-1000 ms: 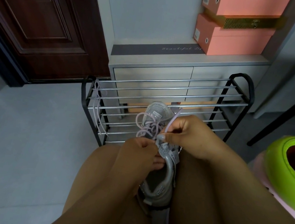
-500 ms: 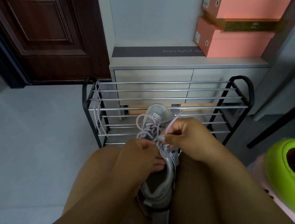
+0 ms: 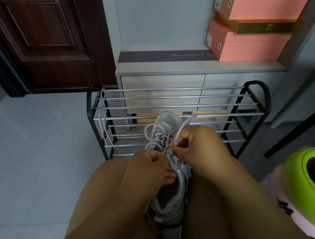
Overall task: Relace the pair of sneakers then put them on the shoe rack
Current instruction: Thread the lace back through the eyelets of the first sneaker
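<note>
sneaker (image 3: 171, 192) sat wedged between the knees, toe pointing far, so both hands were free for lacing. right hand (image 3: 194, 144) pinched the lilac lace (image 3: 157, 138) near its tip, fingers curled tight, tip sticking up past the thumb, probably lining it up for an eyelet. left hand (image 3: 149, 164) pinched the upper beside the eyelets, likely to steady that flap and keep the hole open. lace was threaded only loosely over the tongue, loops slack, so lacing looked partway done.

rack (image 3: 243, 113) stood just beyond the toe, against the cabinet (image 3: 158, 82). a second lace (image 3: 102, 118) hung off the rack's left end (presumably for the other shoe, which wasn't visible). pink boxes (image 3: 248, 47) on the cabinet, door (image 3: 43, 23) far left, green-rimmed bin (image 3: 298, 184) close on the right. nothing blocked the rack bars.
</note>
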